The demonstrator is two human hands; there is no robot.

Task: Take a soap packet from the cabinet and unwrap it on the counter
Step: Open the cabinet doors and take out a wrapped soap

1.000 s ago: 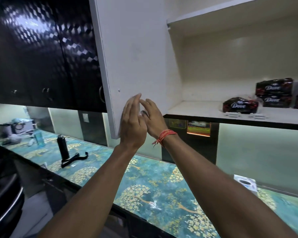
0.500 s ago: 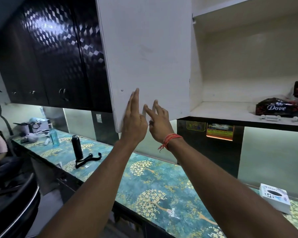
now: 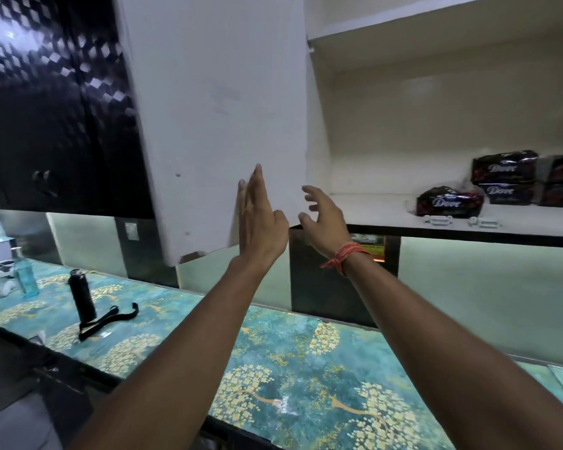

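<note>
— Both hands are raised at the cabinet: the left hand (image 3: 260, 219) is laid flat, fingers straight and together, against the inner face of the white cabinet door (image 3: 215, 125); the right hand (image 3: 322, 219) is spread wide and empty, fingers curled loosely toward the shelf (image 3: 387, 212).

— And the soap packets?

— Stacked at the far right of that shelf. One dark soap packet (image 3: 447, 203) lies alone at the front, nearest the hand, well apart from it as yet.

— How should the reach be played?

— The door is best kept pinned open by the flat palm while the lone front packet is taken across its short sides; the stack behind need not be disturbed.

— Surfaces?

— Glossy, crinkled film on the packets, likely slippery, so a firm pinch is advised. Matte white board for door and shelf; a chipped lower door corner. The counter (image 3: 306, 368) below is smooth, printed teal with golden trees.
</note>
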